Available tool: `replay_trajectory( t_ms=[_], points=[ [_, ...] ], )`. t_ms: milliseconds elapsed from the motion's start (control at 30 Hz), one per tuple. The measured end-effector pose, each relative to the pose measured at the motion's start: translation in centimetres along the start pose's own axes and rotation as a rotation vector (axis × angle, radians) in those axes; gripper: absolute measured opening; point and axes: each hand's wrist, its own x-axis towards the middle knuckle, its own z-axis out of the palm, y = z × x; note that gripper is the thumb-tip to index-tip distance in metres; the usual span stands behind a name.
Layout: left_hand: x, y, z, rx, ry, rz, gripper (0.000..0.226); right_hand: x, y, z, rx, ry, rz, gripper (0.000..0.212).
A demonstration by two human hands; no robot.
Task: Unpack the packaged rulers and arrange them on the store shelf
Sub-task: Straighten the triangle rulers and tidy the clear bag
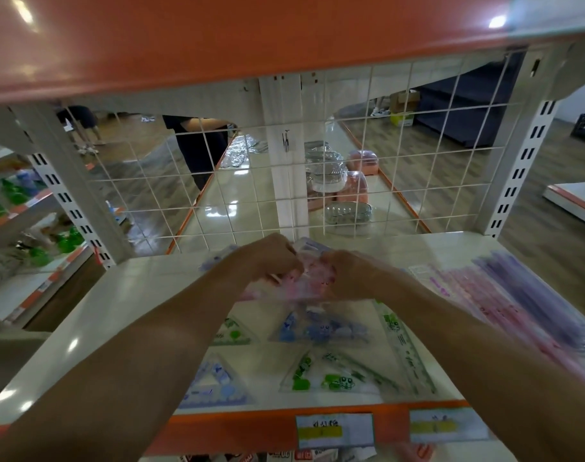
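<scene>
Hands are close together over the middle of a white store shelf [118, 311], seen from the head camera. The left hand [271, 258] and the right hand [347, 275] each have fingers curled onto a clear packet of pink rulers [309, 280]. They hold it between them just above the shelf surface. Motion blur hides exactly how the fingers pinch it.

Below the hands, at 6 o'clock, a blue ruler set [321, 328] lies flat on the shelf. Nearer the front edge, at about 5 o'clock, lies a green set square [337, 375]. Just beside it is a green straight ruler [404, 351], lying at a slant. At 7 o'clock a blue set square [214, 385] lies near the front edge. At 3 o'clock, along the shelf's right side, is a pile of pink and purple rulers [517, 305] in clear wrapping.

Two price labels [334, 430] sit on the orange front strip [234, 428]. Behind the hands, at 12 o'clock, stands a white wire grid [284, 178], and above it an orange upper shelf [218, 38].
</scene>
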Motion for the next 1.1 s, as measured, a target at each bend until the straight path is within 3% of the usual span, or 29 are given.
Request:
replay_trajectory(
  t_ms=[167,333,467,667,867,1100],
  points=[
    [-1.4,-1.1,0.1,-0.062,0.152,0.221,0.029,-0.5,0.2,0.2,0.042,0.209,0.042,0.016],
    [-1.8,-1.9,1.3,-0.070,0.168,0.244,0.026,-1.2,-0.5,1.1,0.012,0.234,0.050,0.020],
    [-1.7,-1.4,3.8,-0.340,0.122,0.167,0.029,-1.4,-1.1,1.4,-0.002,0.273,0.012,0.019],
    [-1.1,-0.6,6.9,-0.448,0.448,0.126,0.010,-1.2,-0.4,2.9,0.018,0.354,0.030,0.015],
    [-1.1,-0.5,8.2,-0.445,0.588,0.106,0.017,-1.9,-0.6,3.1,-0.009,0.390,-0.013,0.026],
    [-0.9,-0.3,8.2,-0.382,0.642,0.155,0.005,-1.9,-0.1,3.1,0.001,0.325,-0.001,0.025]
  ],
)
